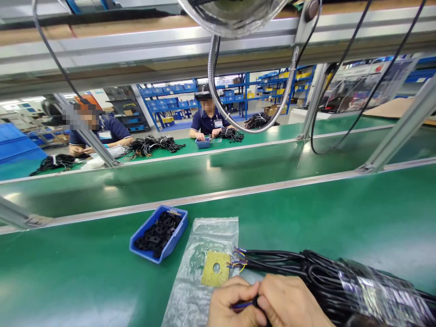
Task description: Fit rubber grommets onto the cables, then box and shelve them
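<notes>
My left hand and my right hand meet at the bottom of the view, both closed on the end of a black cable. Thin purple and blue wires show between the left fingers. My fingertips hide most of the held end, so its exact form is unclear. Just beyond the hands, a yellow square pad with a round hole lies on a clear plastic bag. To the right rests a large bundle of black cables, partly wrapped in clear film, its stripped coloured wire ends near the pad.
A blue bin of small black parts stands left of the bag on the green table. Metal posts and a rail cross behind it. Overhead hang a lamp and loose cables. Two people work at the opposite bench among cable bundles.
</notes>
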The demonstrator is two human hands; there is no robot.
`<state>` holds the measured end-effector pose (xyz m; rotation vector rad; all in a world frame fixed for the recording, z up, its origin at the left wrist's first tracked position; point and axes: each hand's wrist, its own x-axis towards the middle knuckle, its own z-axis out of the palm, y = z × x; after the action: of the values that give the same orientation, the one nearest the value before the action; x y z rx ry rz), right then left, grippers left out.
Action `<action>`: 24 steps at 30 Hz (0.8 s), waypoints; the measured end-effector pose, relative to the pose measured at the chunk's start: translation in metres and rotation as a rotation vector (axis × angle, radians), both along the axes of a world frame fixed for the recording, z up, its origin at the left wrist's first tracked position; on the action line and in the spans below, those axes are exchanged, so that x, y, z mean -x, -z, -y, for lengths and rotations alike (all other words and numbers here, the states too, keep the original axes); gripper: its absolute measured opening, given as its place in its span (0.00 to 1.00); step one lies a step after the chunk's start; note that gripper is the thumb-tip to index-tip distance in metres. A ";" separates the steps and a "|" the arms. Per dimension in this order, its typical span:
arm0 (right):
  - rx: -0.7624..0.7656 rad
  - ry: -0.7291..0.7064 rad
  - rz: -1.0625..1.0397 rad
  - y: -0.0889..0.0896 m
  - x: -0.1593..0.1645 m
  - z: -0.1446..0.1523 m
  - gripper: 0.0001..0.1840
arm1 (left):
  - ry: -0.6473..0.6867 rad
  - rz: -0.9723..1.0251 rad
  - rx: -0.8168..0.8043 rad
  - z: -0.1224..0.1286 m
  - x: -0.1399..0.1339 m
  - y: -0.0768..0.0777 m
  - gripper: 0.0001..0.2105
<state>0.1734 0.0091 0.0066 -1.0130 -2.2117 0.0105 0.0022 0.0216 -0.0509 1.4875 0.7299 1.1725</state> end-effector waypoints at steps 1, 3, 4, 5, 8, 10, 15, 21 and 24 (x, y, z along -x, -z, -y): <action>0.007 0.003 0.000 -0.001 0.000 0.000 0.22 | -0.009 -0.020 -0.015 0.001 -0.001 -0.001 0.15; 0.006 0.010 0.009 -0.003 0.000 0.000 0.22 | -0.032 -0.067 -0.085 0.001 0.000 -0.006 0.17; 0.001 0.014 0.017 -0.003 0.000 0.000 0.22 | -0.048 -0.084 -0.140 0.001 0.000 -0.009 0.18; -0.004 0.015 0.026 -0.003 0.001 0.001 0.23 | -0.066 -0.095 -0.203 0.000 0.001 -0.012 0.18; 0.021 0.027 0.052 -0.004 0.001 0.003 0.23 | -0.115 -0.112 -0.379 -0.001 0.001 -0.021 0.19; 0.066 0.031 0.076 -0.004 0.002 0.004 0.22 | -0.118 -0.141 -0.468 -0.002 0.001 -0.025 0.20; 0.141 0.022 0.132 -0.005 0.002 0.005 0.16 | -0.043 -0.248 -0.563 -0.001 0.006 -0.027 0.28; 0.267 0.075 -0.144 -0.005 0.002 0.005 0.17 | -0.235 0.101 0.070 0.007 -0.009 -0.038 0.19; 0.326 0.043 -0.233 -0.006 0.001 0.004 0.17 | -0.202 0.349 0.502 0.011 -0.021 -0.043 0.20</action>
<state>0.1722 0.0049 0.0123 -1.1682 -2.0123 0.4599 0.0230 0.0102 -0.0083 0.7838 0.8651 1.2437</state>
